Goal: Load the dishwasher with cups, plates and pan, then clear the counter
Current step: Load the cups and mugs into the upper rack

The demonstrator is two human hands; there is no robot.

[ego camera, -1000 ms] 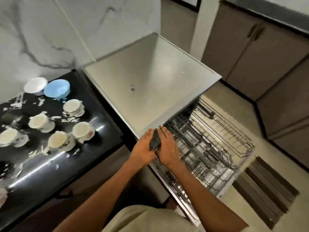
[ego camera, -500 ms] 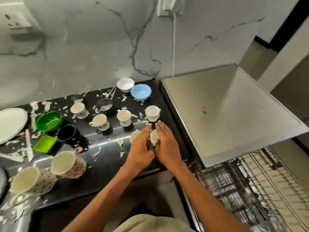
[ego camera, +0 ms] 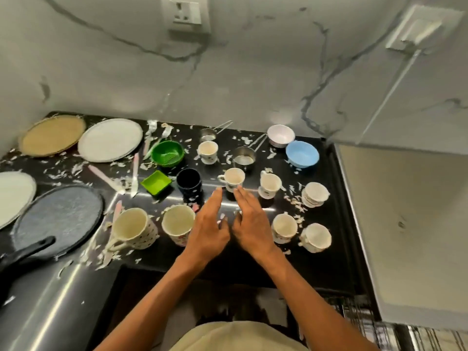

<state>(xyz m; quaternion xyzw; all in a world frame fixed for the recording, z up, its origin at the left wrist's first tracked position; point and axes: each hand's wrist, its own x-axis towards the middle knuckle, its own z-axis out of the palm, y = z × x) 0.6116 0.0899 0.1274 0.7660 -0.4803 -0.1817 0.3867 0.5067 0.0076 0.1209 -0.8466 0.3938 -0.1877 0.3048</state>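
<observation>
Several white cups stand on the black counter (ego camera: 253, 264). My left hand (ego camera: 208, 229) and my right hand (ego camera: 249, 224) hover side by side over its middle, fingers straight, holding nothing. Their fingertips end just short of one small white cup (ego camera: 233, 178). More small cups (ego camera: 270, 184) (ego camera: 284, 227) (ego camera: 316, 236) stand to the right, and two big mugs (ego camera: 133, 230) (ego camera: 177, 224) to the left. A dark flat pan (ego camera: 58, 219) lies at the left, with white plates (ego camera: 110, 139) (ego camera: 14, 196) behind it. The dishwasher's steel top (ego camera: 410, 236) is at the right.
A green bowl (ego camera: 167, 153), a green square dish (ego camera: 155, 183), a black cup (ego camera: 189, 181), steel measuring cups (ego camera: 243, 156), a white bowl (ego camera: 281, 135) and a blue bowl (ego camera: 301, 153) stand further back. White scraps litter the counter. A woven tray (ego camera: 52, 138) lies far left.
The view swung left from the dishwasher rack to the counter. Both hands moved from the dishwasher's edge to above the cups, staying close together and holding nothing.
</observation>
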